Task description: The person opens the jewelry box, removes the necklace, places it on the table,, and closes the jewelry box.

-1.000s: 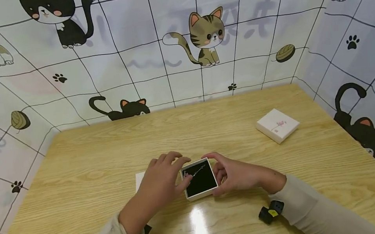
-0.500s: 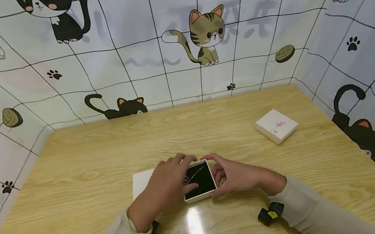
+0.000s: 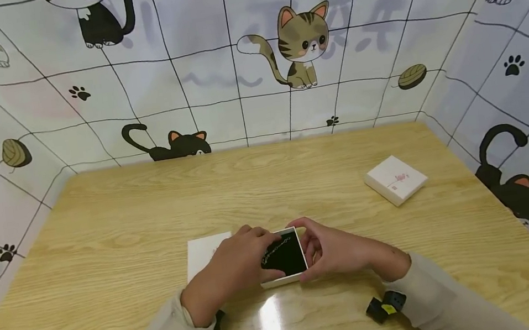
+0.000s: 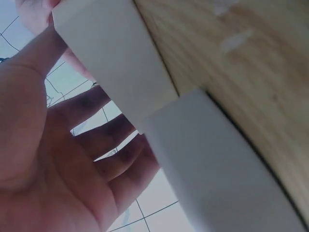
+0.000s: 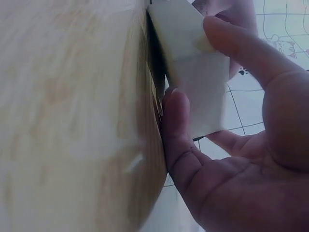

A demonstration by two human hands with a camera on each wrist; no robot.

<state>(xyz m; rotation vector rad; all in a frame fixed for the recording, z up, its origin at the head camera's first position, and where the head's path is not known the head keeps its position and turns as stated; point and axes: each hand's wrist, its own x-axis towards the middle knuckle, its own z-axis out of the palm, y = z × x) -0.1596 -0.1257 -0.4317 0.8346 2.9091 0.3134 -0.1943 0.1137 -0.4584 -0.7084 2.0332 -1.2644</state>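
Open box (image 3: 285, 281): sat between right hand (image 3: 330, 248), clamped on its side, and left hand (image 3: 237, 260), thumb and fingers apart over it. Chain (image 3: 277, 248): lay inside, on black lining (image 3: 288, 262). Second box (image 3: 397, 180): stood beyond it, right.

setting: booth-like nook; wood-grain tabletop (image 3: 306, 176) bounded on three sides by grid-lined, cat-print walls (image 3: 200, 39); wider room type indeterminate.

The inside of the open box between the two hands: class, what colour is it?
The box's inside is black; the head view shows it best.
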